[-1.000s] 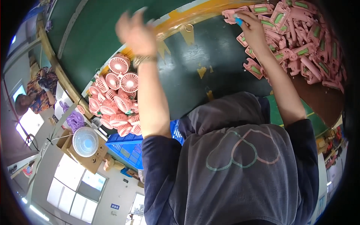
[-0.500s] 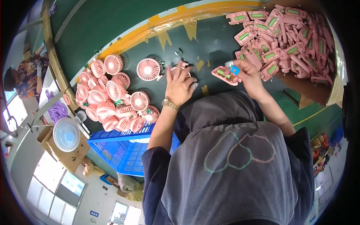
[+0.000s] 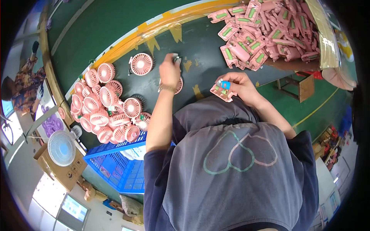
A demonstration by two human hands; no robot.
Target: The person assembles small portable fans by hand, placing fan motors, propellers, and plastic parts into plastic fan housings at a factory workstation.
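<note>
My left hand (image 3: pixel 169 73) is over the dark table, its fingers curled and slightly blurred beside a small shiny piece (image 3: pixel 176 58). What it pinches is mostly hidden. A pink fan head (image 3: pixel 179 85) lies partly covered by my left wrist. Close to my body, my right hand (image 3: pixel 242 87) grips a pink handle shell (image 3: pixel 222 94) with green inside, tilted. At these fingers is a blue band (image 3: pixel 224 84) with a pale tip; whether worn or held I cannot tell. Another pink fan head (image 3: pixel 141 64) lies alone farther left.
Many pink fan heads (image 3: pixel 99 117) are heaped at the left, above a blue plastic crate (image 3: pixel 123 169). Pink handle shells with green cylinders (image 3: pixel 266 34) pile up at the far right by a carton (image 3: pixel 327 34). Another person (image 3: pixel 25 82) is at the far left.
My left hand has gone from spread fingers over the fan head to curled fingers beyond it. My right hand has come nearer my body with the pink shell. The whole view has shifted.
</note>
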